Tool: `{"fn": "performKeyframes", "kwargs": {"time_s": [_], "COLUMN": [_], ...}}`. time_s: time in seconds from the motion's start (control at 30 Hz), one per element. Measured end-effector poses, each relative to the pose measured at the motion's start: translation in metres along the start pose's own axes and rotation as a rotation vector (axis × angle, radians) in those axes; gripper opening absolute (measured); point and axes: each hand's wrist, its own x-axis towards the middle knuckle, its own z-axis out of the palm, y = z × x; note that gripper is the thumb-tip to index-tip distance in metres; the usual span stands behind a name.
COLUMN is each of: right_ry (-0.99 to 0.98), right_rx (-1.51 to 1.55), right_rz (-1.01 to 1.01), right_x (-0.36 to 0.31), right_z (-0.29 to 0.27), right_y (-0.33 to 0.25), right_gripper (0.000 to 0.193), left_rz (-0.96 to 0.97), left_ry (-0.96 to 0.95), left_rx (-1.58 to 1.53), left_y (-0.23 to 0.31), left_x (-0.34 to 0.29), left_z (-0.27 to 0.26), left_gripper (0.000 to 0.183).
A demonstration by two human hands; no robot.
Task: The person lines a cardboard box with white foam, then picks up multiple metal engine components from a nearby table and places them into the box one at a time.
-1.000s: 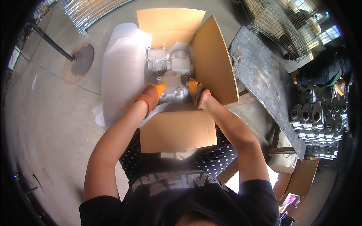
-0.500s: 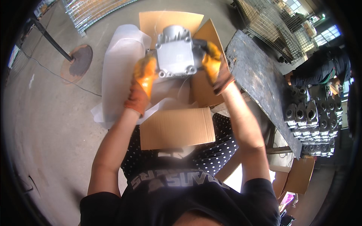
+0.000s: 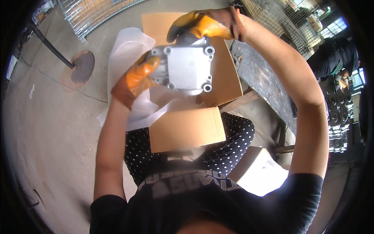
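Note:
A silver-grey cast metal housing [image 3: 189, 68], with a flat square face and bolt holes at its corners, is held up above an open cardboard box [image 3: 187, 130]. My left hand [image 3: 141, 76], in an orange-coated glove, grips the housing's left side at the finned part. Reaching over the far end, my right hand [image 3: 200, 24] in a yellow and dark-stained glove is wrapped around its dark round end. Both hands are closed on the part. White foam wrapping sheet [image 3: 126, 48] drapes over the box's left side.
Right of the box stands a dark worn table [image 3: 259, 74]. A wire cage [image 3: 91, 15] is at the far left, near a pole on a round rusty base [image 3: 83, 66]. Another person [image 3: 337, 58] bends beside stacked metal parts [image 3: 339, 113]. An open carton [image 3: 261, 171] lies at my right.
The housing has turned, its round end now pointing away to the far side and its finned side to the left. My right hand has moved from its right side to its far end.

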Motion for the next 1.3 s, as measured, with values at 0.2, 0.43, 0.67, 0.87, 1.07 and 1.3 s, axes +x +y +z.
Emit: {"fn": "performKeyframes", "kwargs": {"time_s": [0.2,0.43,0.67,0.87,1.07,1.3], "right_ry": [0.224,0.826,0.909,0.659,0.732,0.676], "right_rx": [0.084,1.134,1.894,1.723,1.781,1.086], "right_rz": [0.299,0.933,0.132,0.168,0.483,0.296], "right_x": [0.007,-0.029,0.009,0.001,0.0,-0.042], "right_z": [0.019,0.163,0.196,0.179,0.221,0.348], "right_y": [0.06,0.036,0.06,0.087,0.13,0.222], "right_gripper": [0.049,0.055,0.044,0.054,0.036,0.055], "left_rz": [0.062,0.201,0.34,0.101,-0.151,0.002], "left_ry": [0.194,0.566,0.734,0.572,-0.089,-0.024], "left_rx": [-0.507,-0.621,-0.354,1.124,1.879,2.061], "left_y": [-0.047,-0.089,-0.099,-0.081,-0.069,-0.118], "left_x": [-0.003,0.039,0.045,-0.009,-0.089,-0.101], "left_z": [0.003,-0.017,0.014,-0.02,-0.001,-0.017], "left_gripper": [0.051,0.04,0.044,0.028,0.067,0.075]}}
